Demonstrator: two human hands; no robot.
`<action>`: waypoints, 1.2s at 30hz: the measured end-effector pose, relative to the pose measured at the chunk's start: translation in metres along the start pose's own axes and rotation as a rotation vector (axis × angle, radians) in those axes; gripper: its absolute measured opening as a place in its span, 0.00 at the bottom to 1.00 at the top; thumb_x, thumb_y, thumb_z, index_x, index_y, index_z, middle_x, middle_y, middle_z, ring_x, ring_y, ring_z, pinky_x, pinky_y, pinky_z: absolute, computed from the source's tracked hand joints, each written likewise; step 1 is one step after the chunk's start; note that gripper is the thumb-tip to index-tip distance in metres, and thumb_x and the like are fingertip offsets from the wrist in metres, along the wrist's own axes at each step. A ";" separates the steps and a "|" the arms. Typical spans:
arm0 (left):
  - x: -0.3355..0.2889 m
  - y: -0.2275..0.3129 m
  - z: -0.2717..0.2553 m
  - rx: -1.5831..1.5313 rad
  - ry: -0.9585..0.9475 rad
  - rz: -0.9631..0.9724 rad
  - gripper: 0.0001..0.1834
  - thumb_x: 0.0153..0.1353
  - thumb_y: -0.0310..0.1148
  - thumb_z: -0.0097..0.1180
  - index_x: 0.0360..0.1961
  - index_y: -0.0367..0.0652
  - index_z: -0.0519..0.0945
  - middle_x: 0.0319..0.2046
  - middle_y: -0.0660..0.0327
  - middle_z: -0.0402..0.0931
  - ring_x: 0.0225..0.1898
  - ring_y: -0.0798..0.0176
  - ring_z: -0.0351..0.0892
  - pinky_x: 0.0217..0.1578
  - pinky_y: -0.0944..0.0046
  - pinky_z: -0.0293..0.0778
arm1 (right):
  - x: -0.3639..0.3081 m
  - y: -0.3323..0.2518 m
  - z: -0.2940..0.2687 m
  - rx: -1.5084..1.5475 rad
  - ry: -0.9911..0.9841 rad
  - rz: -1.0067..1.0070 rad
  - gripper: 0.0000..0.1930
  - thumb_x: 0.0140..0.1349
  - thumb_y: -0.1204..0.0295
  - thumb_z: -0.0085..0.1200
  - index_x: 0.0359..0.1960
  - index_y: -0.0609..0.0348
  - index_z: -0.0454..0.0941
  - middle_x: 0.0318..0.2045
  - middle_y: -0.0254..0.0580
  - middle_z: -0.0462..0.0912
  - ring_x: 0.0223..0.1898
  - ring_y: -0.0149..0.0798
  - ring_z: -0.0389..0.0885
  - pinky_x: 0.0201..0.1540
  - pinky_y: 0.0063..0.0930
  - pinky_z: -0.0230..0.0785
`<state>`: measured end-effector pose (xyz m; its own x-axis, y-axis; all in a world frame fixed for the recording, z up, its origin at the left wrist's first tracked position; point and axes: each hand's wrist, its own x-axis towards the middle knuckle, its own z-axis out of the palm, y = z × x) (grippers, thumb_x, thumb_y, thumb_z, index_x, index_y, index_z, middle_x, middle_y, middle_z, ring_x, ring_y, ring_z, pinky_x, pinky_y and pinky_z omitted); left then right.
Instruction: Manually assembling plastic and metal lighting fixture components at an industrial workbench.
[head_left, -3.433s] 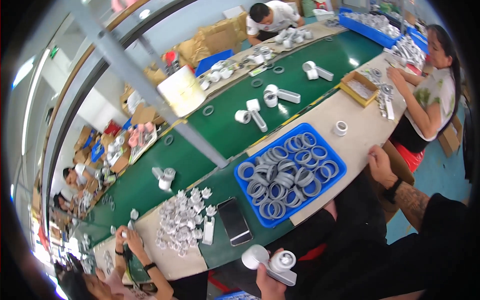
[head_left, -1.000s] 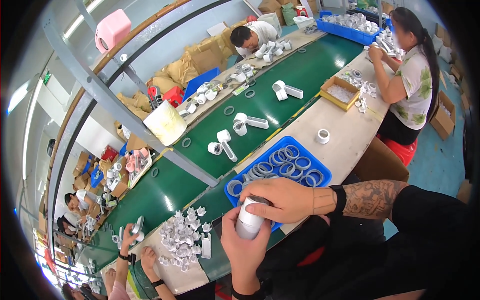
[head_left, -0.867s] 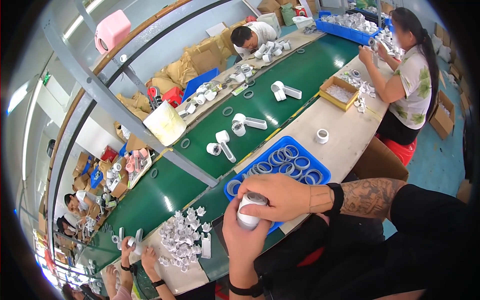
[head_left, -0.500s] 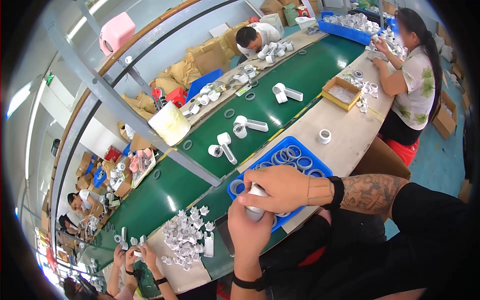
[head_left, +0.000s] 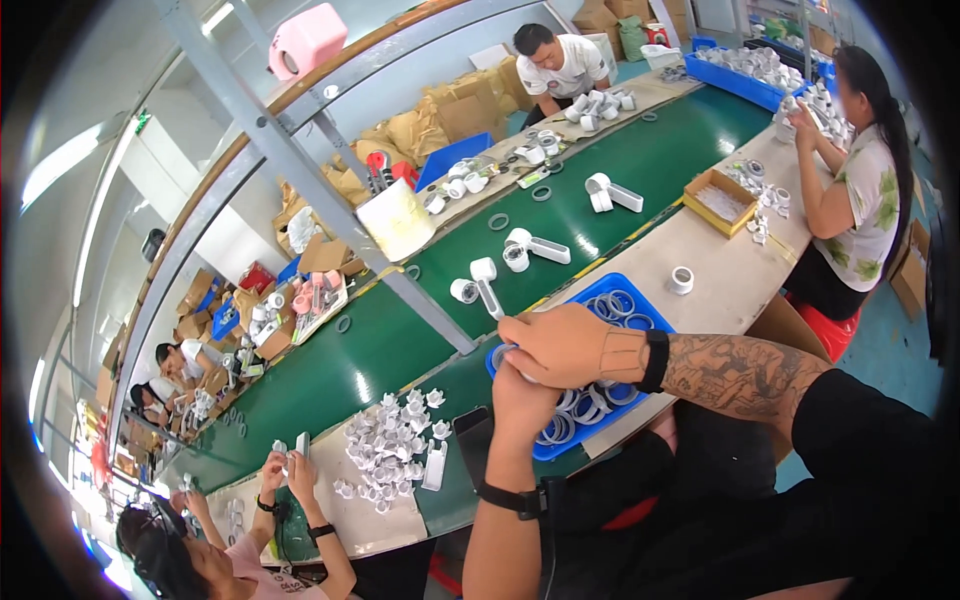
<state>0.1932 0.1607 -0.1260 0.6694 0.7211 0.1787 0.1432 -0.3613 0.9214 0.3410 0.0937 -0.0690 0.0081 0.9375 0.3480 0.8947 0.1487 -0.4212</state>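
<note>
Over the blue tray [head_left: 655,313], my two hands are closed together around a small white plastic part. My left hand [head_left: 523,410] grips it from below, and my right hand [head_left: 570,345] wraps over its top. Fingers hide nearly all of the part; the head view from a moment ago shows it as white and rounded. Grey rings [head_left: 585,408] lie loose in the tray beneath and beside my hands. Left of my left hand are a heap of small white pronged pieces [head_left: 390,440], a white oblong piece [head_left: 435,466] and a dark flat object [head_left: 473,440].
White handled housings [head_left: 535,248] lie on the green belt [head_left: 420,320]. A white collar [head_left: 681,280] and a yellow box [head_left: 720,205] of clear pieces are on the right-hand worktop. A grey post [head_left: 330,200] slants down beyond my hands. Co-workers [head_left: 860,190] sit around.
The view has shifted, so the scene sits further right. My right hand has closed further over the white part, hiding it. The co-worker across the belt has raised their head.
</note>
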 end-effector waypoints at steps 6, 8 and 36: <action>0.001 0.008 0.015 0.533 0.145 0.304 0.27 0.58 0.34 0.75 0.59 0.44 0.86 0.59 0.52 0.85 0.60 0.40 0.82 0.61 0.41 0.69 | 0.018 -0.024 0.011 -0.026 0.011 0.411 0.30 0.81 0.39 0.50 0.45 0.58 0.83 0.41 0.54 0.89 0.42 0.61 0.90 0.45 0.56 0.82; 0.004 0.005 0.020 0.565 0.140 0.298 0.26 0.58 0.34 0.75 0.59 0.43 0.86 0.58 0.52 0.86 0.58 0.39 0.83 0.59 0.41 0.71 | 0.022 -0.016 0.021 -0.030 0.040 0.427 0.30 0.81 0.40 0.50 0.43 0.58 0.84 0.41 0.54 0.89 0.42 0.60 0.90 0.46 0.56 0.82; 0.029 -0.033 0.051 0.761 0.216 0.123 0.37 0.62 0.44 0.73 0.67 0.30 0.81 0.46 0.51 0.90 0.56 0.44 0.85 0.59 0.44 0.73 | 0.024 0.047 0.057 0.154 -0.087 0.760 0.36 0.79 0.42 0.47 0.53 0.66 0.92 0.52 0.67 0.92 0.54 0.67 0.92 0.62 0.56 0.82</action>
<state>0.2451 0.1637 -0.1688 0.5682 0.7202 0.3981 0.5879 -0.6938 0.4161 0.3582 0.1413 -0.1279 0.5533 0.8199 -0.1468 0.5857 -0.5083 -0.6313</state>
